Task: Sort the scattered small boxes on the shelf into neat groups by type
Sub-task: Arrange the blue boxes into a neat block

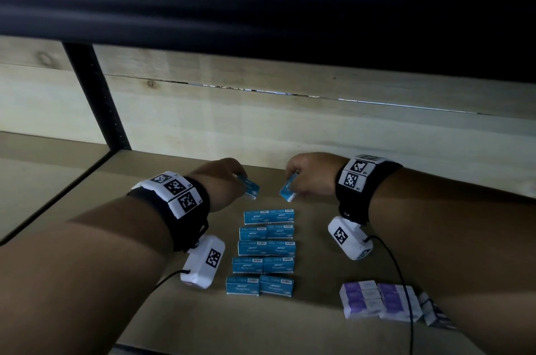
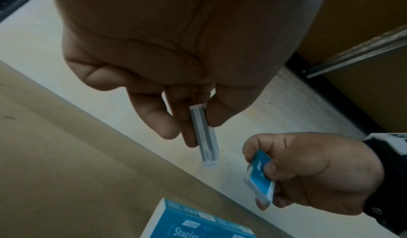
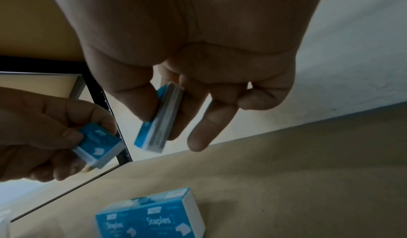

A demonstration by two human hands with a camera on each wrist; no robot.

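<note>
Blue staples boxes [image 1: 268, 250] lie in two neat columns on the brown shelf [image 1: 145, 311], in several rows. My left hand [image 1: 223, 180] pinches one more blue staples box [image 1: 249, 186] between thumb and fingers, just above the far end of the columns. My right hand [image 1: 307, 177] pinches another blue staples box [image 1: 288, 190] beside it. Both held boxes hang tilted over the shelf, a small gap between them. The left wrist view shows the left-hand box [image 2: 204, 135] edge-on; the right wrist view shows the right-hand box [image 3: 158, 120] in my fingers.
A group of purple-and-white boxes [image 1: 380, 299] sits at the front right of the shelf. Pale wooden boards [image 1: 261, 111] close off the back, and a black upright post [image 1: 98, 96] stands at the left. A dark shelf hangs overhead.
</note>
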